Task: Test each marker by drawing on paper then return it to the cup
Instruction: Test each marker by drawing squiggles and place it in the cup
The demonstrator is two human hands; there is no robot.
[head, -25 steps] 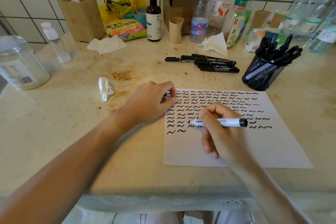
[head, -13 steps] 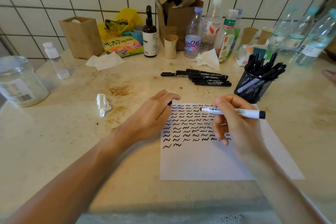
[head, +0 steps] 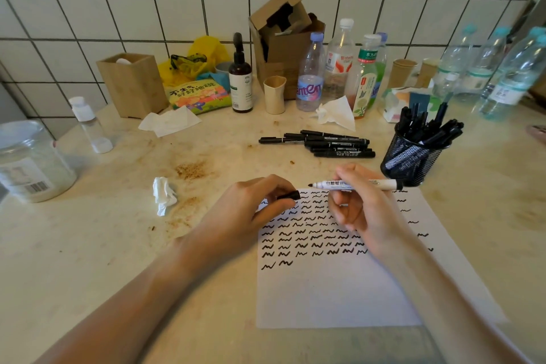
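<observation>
White-barrelled marker, uncapped with its tip pointing left, held level by the curled fingers of the right hand above the top edge of the scribbled paper. Left hand pinches the black cap just left of the tip. Mesh cup of markers stands just beyond the paper's far right corner.

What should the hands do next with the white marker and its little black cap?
Probably push the black cap onto the white marker's bare tip. The left hand pinches the cap, pointed at the tip, while the right hand holds the marker level above the paper, a small gap between them. Once capped, it can go into the mesh cup.
</observation>
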